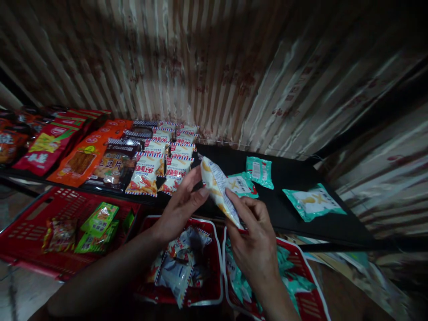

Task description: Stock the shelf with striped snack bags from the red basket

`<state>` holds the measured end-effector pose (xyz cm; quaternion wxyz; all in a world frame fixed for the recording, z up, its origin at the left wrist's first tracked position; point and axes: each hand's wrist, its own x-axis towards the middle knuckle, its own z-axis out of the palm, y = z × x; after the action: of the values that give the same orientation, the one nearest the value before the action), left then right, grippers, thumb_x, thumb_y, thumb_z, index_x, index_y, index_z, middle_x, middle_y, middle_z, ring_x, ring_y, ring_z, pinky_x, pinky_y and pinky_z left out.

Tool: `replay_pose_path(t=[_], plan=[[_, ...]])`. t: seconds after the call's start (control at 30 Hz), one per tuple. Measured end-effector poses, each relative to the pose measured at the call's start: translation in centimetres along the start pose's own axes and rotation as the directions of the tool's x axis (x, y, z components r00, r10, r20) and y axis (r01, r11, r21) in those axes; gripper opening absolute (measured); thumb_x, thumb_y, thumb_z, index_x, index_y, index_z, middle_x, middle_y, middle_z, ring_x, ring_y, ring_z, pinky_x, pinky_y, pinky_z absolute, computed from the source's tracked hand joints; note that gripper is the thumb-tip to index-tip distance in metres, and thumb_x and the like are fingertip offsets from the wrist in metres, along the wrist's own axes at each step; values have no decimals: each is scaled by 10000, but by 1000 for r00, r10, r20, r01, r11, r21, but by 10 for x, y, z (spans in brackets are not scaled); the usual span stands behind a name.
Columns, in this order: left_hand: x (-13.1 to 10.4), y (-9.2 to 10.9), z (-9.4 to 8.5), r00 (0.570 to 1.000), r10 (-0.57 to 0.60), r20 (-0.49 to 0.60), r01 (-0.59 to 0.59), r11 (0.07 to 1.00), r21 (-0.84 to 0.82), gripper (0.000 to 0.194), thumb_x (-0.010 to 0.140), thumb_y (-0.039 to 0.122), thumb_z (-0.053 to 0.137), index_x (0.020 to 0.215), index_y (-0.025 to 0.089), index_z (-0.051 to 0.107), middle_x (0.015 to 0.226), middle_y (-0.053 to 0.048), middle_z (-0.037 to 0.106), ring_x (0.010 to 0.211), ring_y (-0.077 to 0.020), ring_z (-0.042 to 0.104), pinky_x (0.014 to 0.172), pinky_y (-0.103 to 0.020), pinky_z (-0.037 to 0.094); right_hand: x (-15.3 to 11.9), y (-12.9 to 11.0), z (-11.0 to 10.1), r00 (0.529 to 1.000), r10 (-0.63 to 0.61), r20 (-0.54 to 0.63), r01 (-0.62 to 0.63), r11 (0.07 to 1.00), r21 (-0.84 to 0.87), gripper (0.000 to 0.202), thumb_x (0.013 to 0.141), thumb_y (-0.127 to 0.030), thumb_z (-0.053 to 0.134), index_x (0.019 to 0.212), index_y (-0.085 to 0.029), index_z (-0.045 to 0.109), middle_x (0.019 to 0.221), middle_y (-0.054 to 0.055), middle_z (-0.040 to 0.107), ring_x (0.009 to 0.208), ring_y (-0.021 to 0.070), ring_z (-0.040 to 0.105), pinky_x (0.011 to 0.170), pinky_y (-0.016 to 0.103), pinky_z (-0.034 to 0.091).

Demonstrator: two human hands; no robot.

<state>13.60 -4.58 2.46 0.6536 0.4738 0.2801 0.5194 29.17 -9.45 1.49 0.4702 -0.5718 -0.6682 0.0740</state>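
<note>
Between my two hands, over the shelf's front edge, is a white and yellow snack bag (216, 185), tilted and seen partly edge-on. My right hand (252, 227) pinches its lower right side between thumb and fingers. At the bag's left side is my left hand (180, 203), its thumb and fingers closed about that edge. Just left on the shelf, white snack bags with blue-and-red striped edges (145, 174) stand in two rows. Teal snack bags (259, 171) lie behind and right of my hands, one partly hidden by the held bag.
A red basket (219, 267) below holds more striped-edge bags. Beside it, another red basket (317, 285) contains teal bags. A third basket (30, 223) at left has green packets. Orange, red and dark packs (82, 160) line the black shelf (287, 165) against a corrugated wall (187, 67).
</note>
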Motion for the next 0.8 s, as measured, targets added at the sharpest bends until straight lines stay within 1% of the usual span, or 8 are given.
replay_pose_path(t=[0.13,0.27,0.4,0.57,0.63,0.7,0.77,0.8], plan=[[3,4,0,998,-63,17,65,986,-153,359,868,395,536,1153,178,563,1238,-101,590,1152,-243,533,950,-366,428,-6,-5,-4,980,-193,56,201,959,-198,714,753,-10,477,1347,-403,425,996,59,477,860,190,535,673,310,502],[5,6,0,980,-130,-148,96,971,-218,299,798,445,607,868,154,609,971,-83,673,936,-223,616,796,-315,483,-13,-8,3,956,-282,79,292,899,-327,840,709,61,415,1396,-416,328,995,66,491,871,205,528,675,321,500],[9,11,0,934,-216,-286,148,959,-241,278,722,459,652,711,187,594,752,-57,657,832,-228,617,700,-291,479,-21,-12,16,959,-234,162,275,905,-323,671,797,1,430,1377,-334,406,989,83,525,840,193,554,632,288,512],[13,7,-8,908,-235,-348,146,954,-261,256,693,423,678,778,186,627,746,-38,646,778,-202,598,656,-266,450,-18,-25,8,925,-122,361,170,980,-103,411,844,-215,539,1253,-251,538,998,74,593,806,178,617,655,277,545],[14,3,-12,897,-239,-372,142,952,-270,270,707,425,673,818,183,625,773,-14,638,729,-158,576,640,-237,434,-12,-26,-1,949,-63,308,80,996,-45,295,854,-295,550,1144,-259,595,933,45,623,796,170,628,685,275,541],[14,2,-15,899,-242,-365,157,956,-247,267,728,435,657,817,185,620,751,9,621,676,-128,546,618,-218,417,-7,-23,-7,987,39,158,-30,998,-55,233,853,-355,551,1050,-258,626,898,36,630,801,175,625,697,288,533],[12,3,-15,916,-240,-321,186,964,-190,270,742,455,640,778,189,616,697,19,601,639,-124,526,599,-218,406,-3,-16,-10,988,152,17,-151,987,-58,292,817,-423,582,1045,-247,630,961,55,635,877,205,620,763,335,521],[11,5,-14,925,-237,-298,196,967,-161,279,740,468,636,754,190,617,672,18,595,632,-131,525,594,-224,405,-2,-13,-9,976,219,-5,-219,976,-19,361,795,-457,598,1084,-242,619,1025,70,636,942,226,612,815,365,508]])
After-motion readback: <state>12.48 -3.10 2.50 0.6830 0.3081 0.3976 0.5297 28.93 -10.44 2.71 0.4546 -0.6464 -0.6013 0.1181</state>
